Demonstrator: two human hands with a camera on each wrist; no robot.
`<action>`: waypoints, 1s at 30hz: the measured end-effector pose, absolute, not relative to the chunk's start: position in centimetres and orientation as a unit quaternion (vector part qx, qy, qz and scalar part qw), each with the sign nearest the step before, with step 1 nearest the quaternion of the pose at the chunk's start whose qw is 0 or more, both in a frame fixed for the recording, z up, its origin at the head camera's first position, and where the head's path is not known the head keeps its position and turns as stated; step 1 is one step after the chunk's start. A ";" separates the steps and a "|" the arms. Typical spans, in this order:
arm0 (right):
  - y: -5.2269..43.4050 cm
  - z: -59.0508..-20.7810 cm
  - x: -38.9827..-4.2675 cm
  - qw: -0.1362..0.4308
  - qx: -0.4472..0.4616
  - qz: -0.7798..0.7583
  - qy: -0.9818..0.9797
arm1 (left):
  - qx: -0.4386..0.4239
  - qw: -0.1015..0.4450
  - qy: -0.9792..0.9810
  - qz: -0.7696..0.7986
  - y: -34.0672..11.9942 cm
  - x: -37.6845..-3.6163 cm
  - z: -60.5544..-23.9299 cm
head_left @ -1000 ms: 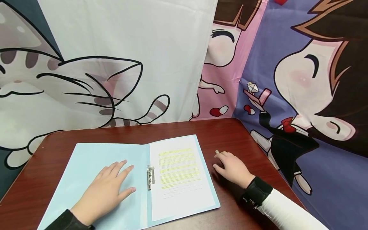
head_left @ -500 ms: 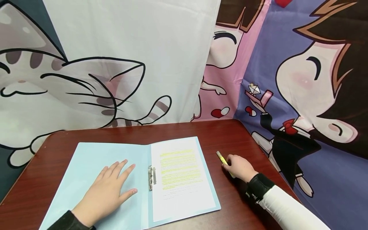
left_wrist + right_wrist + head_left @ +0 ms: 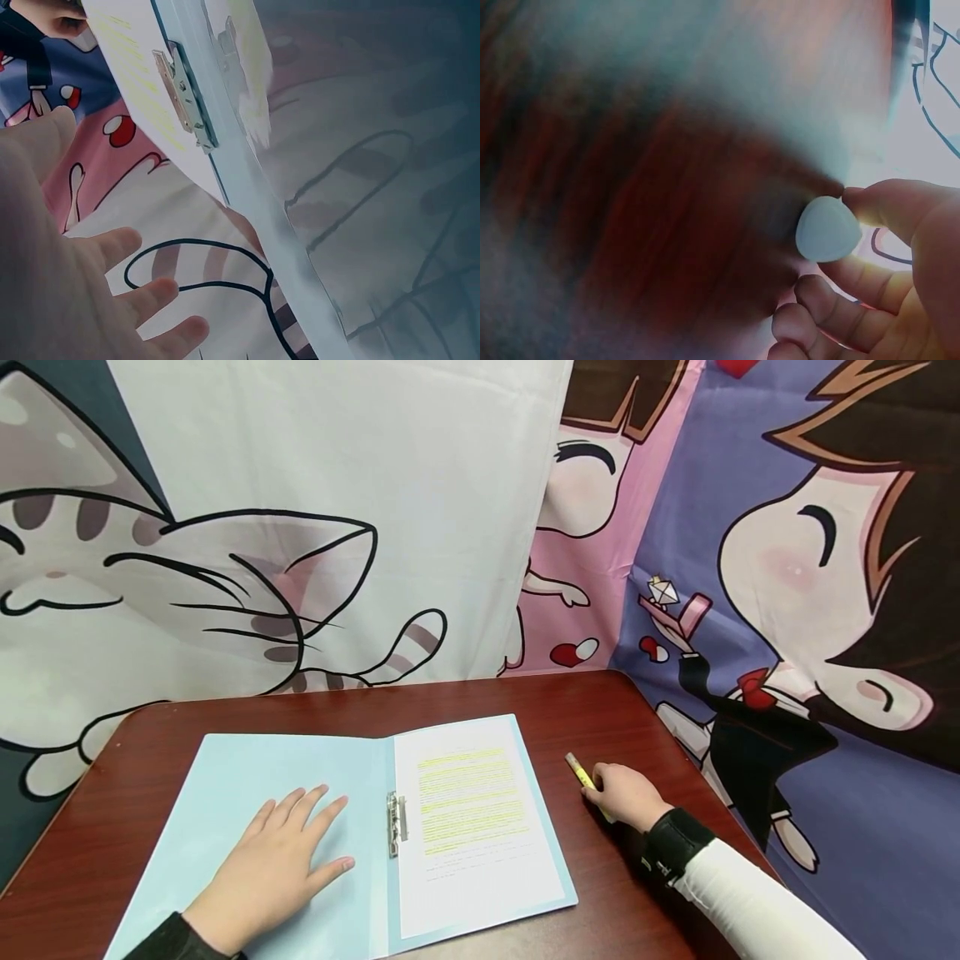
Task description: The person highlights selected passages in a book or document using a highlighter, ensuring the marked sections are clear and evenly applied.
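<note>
A light blue folder (image 3: 240, 777) lies open on the dark red table (image 3: 465, 693). A printed sheet (image 3: 472, 818) with yellow highlighted lines sits on its right half, held by a metal clip (image 3: 393, 822) at the spine. My left hand (image 3: 273, 864) rests flat with spread fingers on the folder's left half. In the left wrist view the clip (image 3: 184, 94) and my left fingers (image 3: 142, 292) show close up. My right hand (image 3: 626, 793) lies right of the folder, curled round a yellow highlighter (image 3: 577, 770). The right wrist view shows the highlighter's pale end (image 3: 826, 229) between thumb and fingers.
Cartoon-printed cloths hang behind and to the right: a cat (image 3: 187, 585) on white and figures on pink and purple (image 3: 787, 568). The table's rounded right edge (image 3: 675, 727) runs just beyond my right hand.
My right hand has drawn back toward the near right and curled round the highlighter, whose yellow barrel now shows. The left hand stays flat on the folder.
</note>
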State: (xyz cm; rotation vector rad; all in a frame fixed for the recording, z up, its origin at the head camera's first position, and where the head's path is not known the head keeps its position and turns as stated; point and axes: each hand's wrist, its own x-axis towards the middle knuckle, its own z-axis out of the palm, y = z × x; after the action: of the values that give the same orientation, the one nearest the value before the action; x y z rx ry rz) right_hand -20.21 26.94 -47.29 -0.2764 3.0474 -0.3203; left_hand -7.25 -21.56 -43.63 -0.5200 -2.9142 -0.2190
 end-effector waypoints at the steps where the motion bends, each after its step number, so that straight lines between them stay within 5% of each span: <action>1: 27.0 -47.3 -20.2 0.033 -0.091 -0.104 0.990 | -0.174 0.085 -0.978 -0.073 -21.6 -7.2 -43.7; 15: 26.8 -46.7 -20.4 0.035 -0.093 -0.109 0.989 | -0.167 0.060 -0.983 -0.047 -22.0 -6.9 -43.8; 30: 23.5 -44.4 -20.0 -0.046 -0.151 -0.174 0.972 | -0.166 0.032 -0.985 -0.032 -22.1 -7.0 -43.0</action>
State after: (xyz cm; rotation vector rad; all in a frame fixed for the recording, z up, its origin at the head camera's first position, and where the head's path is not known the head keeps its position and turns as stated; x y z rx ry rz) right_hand -20.04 23.49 -44.39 -0.4899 3.1470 -0.5631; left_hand -7.01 -22.06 -43.02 -0.5124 -3.0338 -0.0989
